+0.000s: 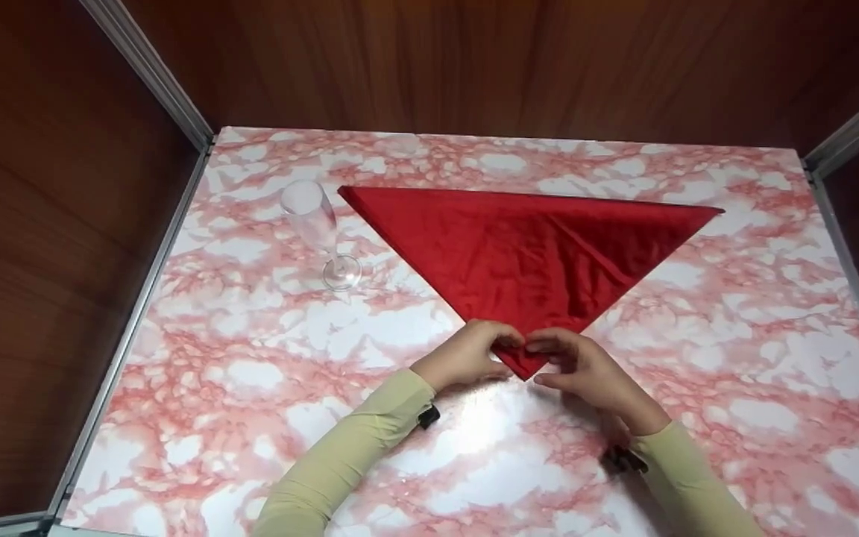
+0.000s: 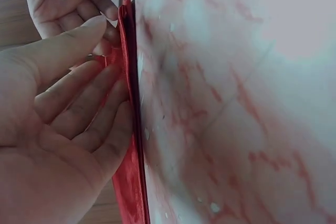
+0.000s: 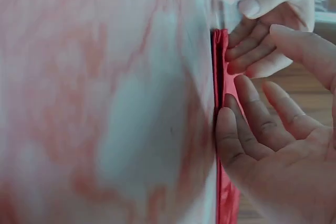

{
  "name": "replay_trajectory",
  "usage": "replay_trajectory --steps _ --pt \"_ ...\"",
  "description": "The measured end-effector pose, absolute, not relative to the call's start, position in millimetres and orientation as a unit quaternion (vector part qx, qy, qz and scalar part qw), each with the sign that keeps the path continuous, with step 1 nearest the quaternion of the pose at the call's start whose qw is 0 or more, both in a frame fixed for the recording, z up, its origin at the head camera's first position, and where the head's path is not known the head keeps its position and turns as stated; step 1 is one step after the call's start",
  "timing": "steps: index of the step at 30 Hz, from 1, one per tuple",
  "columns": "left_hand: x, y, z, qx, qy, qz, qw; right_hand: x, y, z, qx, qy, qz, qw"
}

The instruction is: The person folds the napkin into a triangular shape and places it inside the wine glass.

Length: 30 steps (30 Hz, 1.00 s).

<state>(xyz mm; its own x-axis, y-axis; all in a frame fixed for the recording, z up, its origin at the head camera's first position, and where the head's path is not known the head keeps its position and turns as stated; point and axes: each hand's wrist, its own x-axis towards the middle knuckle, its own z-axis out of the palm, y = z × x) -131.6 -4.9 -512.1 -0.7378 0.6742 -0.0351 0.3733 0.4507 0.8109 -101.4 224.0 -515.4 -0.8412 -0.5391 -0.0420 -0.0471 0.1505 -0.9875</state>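
Observation:
A shiny red cloth napkin (image 1: 474, 246), folded into a triangle, lies flat with its long edge at the far side and one corner toward the person. My left hand (image 1: 474, 354) rests on the left of that near corner, fingers gently bent and thumb apart from the fabric. On the corner's right side, my right hand (image 1: 586, 369) touches the cloth with loosely bent fingertips. Both wrist views show the layered cloth edge (image 2: 137, 145) beside the fingers, with neither thumb pinching it. The fingertips of the two hands nearly meet over the corner.
A clear stemmed flute glass (image 1: 314, 220) stands upright left of the napkin's far left corner. The table (image 1: 250, 418) has a pink and white marbled top. Brown wooden panels (image 1: 474, 67) with metal edge strips enclose the back and both sides.

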Motion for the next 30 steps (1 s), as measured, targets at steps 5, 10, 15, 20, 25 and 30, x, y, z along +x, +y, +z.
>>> replay_trajectory --steps 5,10,15,20,25,30 --pt "-131.9 -2.1 -514.1 0.34 0.854 0.365 0.146 -100.8 224.1 -517.8 -0.184 0.727 -0.629 0.204" --pt "-131.2 -0.2 -518.5 0.337 0.857 0.371 0.124 -101.3 225.0 -518.2 -0.189 0.719 -0.634 0.212" --pt "-131.1 3.0 -521.6 0.321 0.844 0.411 0.124 -101.5 227.4 -517.3 -0.188 0.713 -0.64 0.217" --pt "-130.6 6.6 -522.7 0.323 0.828 0.437 0.136 -102.6 228.7 -517.8 -0.192 0.714 -0.638 0.215" --pt "-127.9 8.4 -521.8 0.34 0.842 0.401 0.117 -103.3 228.8 -518.5 -0.196 0.704 -0.648 0.215" --pt "-125.8 10.0 -518.8 0.37 0.849 0.367 0.093 -104.0 229.1 -517.7 -0.193 0.707 -0.645 0.217"
